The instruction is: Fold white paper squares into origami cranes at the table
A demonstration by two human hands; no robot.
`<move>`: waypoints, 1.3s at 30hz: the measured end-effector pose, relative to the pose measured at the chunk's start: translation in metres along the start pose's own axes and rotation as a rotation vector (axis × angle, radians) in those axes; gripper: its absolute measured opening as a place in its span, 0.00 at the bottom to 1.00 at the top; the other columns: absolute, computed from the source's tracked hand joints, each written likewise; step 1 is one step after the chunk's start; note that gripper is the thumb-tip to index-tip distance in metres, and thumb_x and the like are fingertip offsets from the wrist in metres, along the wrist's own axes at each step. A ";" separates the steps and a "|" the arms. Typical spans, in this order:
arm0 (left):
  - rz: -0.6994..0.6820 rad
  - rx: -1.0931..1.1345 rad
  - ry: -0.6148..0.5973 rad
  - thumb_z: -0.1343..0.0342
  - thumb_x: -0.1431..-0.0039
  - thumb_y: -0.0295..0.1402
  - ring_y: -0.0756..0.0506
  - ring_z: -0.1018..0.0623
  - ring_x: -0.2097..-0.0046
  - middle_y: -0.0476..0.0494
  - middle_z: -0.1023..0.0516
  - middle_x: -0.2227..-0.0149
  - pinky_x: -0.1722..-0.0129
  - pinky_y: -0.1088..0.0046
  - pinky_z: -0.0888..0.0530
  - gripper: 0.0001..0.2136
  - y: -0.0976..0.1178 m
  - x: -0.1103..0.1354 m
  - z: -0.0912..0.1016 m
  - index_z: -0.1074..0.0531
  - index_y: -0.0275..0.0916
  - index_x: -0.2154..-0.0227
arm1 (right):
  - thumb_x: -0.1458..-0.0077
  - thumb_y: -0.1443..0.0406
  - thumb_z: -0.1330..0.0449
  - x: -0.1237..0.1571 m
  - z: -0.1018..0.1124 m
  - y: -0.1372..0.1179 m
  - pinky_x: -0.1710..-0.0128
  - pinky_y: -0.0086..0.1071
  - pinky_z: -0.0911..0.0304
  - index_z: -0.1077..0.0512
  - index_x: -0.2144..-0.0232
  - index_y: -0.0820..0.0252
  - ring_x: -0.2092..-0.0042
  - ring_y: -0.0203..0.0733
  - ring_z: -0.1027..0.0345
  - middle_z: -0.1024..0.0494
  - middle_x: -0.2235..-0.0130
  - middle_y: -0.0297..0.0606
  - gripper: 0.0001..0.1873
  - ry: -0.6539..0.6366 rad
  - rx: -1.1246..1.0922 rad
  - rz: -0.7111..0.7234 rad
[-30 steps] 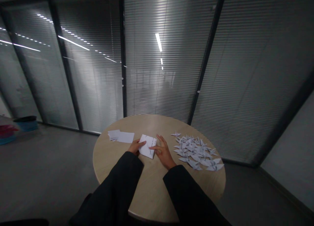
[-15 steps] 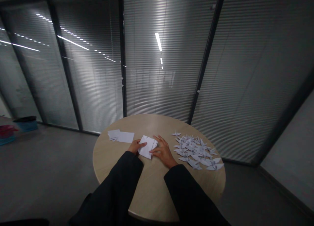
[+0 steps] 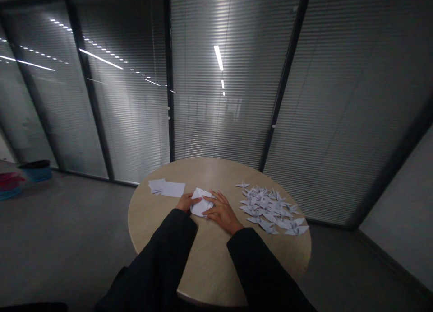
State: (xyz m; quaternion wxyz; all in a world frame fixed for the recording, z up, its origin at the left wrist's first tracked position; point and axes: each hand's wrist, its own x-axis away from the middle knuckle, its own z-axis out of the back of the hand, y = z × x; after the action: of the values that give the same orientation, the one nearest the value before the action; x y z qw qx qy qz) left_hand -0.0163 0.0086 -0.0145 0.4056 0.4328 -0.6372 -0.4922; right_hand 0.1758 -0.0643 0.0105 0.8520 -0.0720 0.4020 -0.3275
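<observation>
The left hand (image 3: 185, 202) and the right hand (image 3: 221, 211) meet over a partly folded paper (image 3: 200, 204) near the middle of a round wooden surface (image 3: 209, 258). Bare wood lies between them and the near edge, broken only by the person's two dark sleeves. More bare wood runs from the paper to the far rim.

The left hand is curled at the paper's left edge. Its thumb lies on top and its fingers are tucked against the side, pinching that edge. The right hand is spread nearly flat with the fingers apart. Its fingertips press down on the right part of the paper, and its palm rests on the wood just behind. The paper lies on the surface between the two hands, bulging up a little in the middle rather than lying flat.

To the left, near the left hand but apart from it, a few loose white sheets (image 3: 168, 188) lie fanned close to the rim. To the right, a scatter of folded paper cranes (image 3: 270, 209) covers the surface. It starts just beside the right hand and runs out almost to the right-hand edge, so there is little free wood on that side.

Beyond the far rim stands a glass wall (image 3: 216, 100) with closed blinds and dark frames. The grey floor (image 3: 61, 239) on the left is wide and bare. Low bins (image 3: 34, 169) stand against the wall, well away from the surface.
</observation>
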 end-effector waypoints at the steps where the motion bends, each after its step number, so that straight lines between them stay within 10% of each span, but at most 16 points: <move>1: -0.005 -0.010 -0.008 0.43 0.37 0.36 0.41 0.23 0.52 0.39 0.27 0.48 0.55 0.56 0.24 0.16 0.000 0.000 0.000 0.31 0.37 0.48 | 0.49 0.67 0.31 0.001 -0.001 0.002 0.35 0.55 0.56 0.19 0.66 0.42 0.36 0.49 0.42 0.23 0.46 0.31 0.11 0.019 -0.017 -0.017; 9: -0.018 -0.080 -0.187 0.43 0.37 0.36 0.43 0.21 0.58 0.43 0.23 0.54 0.60 0.62 0.22 0.13 0.005 0.005 -0.014 0.28 0.35 0.53 | 0.48 0.59 0.33 0.003 -0.010 0.019 0.47 0.46 0.38 0.19 0.70 0.53 0.60 0.46 0.27 0.20 0.67 0.37 0.05 0.299 -0.107 -0.255; 17: -0.069 -0.039 -0.318 0.28 0.60 0.46 0.40 0.19 0.71 0.36 0.18 0.73 0.74 0.68 0.23 0.21 0.010 0.021 -0.033 0.20 0.30 0.72 | 0.56 0.58 0.31 0.002 -0.005 0.024 0.50 0.41 0.38 0.25 0.74 0.54 0.56 0.47 0.33 0.26 0.64 0.37 0.09 0.438 -0.203 -0.384; 22: -0.099 -0.031 -0.320 0.35 0.55 0.53 0.39 0.18 0.68 0.34 0.18 0.71 0.74 0.69 0.23 0.25 0.012 0.026 -0.036 0.20 0.30 0.71 | 0.56 0.56 0.32 0.001 -0.010 0.026 0.64 0.33 0.32 0.27 0.67 0.55 0.64 0.42 0.29 0.24 0.65 0.34 0.15 0.418 -0.352 -0.455; 26: -0.108 -0.073 -0.369 0.25 0.68 0.41 0.41 0.19 0.68 0.38 0.17 0.70 0.71 0.70 0.22 0.22 0.013 0.026 -0.036 0.19 0.31 0.70 | 0.58 0.58 0.32 0.001 -0.011 0.023 0.71 0.30 0.35 0.28 0.58 0.55 0.71 0.39 0.29 0.25 0.74 0.28 0.22 0.402 -0.419 -0.503; 39: -0.149 -0.209 -0.385 0.27 0.63 0.36 0.47 0.23 0.76 0.43 0.19 0.74 0.74 0.72 0.26 0.15 0.006 0.022 -0.032 0.20 0.32 0.73 | 0.38 0.60 0.39 0.004 -0.013 0.037 0.63 0.35 0.29 0.27 0.63 0.63 0.65 0.36 0.27 0.23 0.64 0.34 0.10 0.229 -0.338 -0.571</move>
State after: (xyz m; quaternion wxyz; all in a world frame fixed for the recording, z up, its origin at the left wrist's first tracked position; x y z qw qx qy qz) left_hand 0.0060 -0.0205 -0.0002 0.2814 0.3324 -0.6147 -0.6576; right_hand 0.1862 -0.0359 -0.0152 0.6516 -0.2843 0.5070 -0.4875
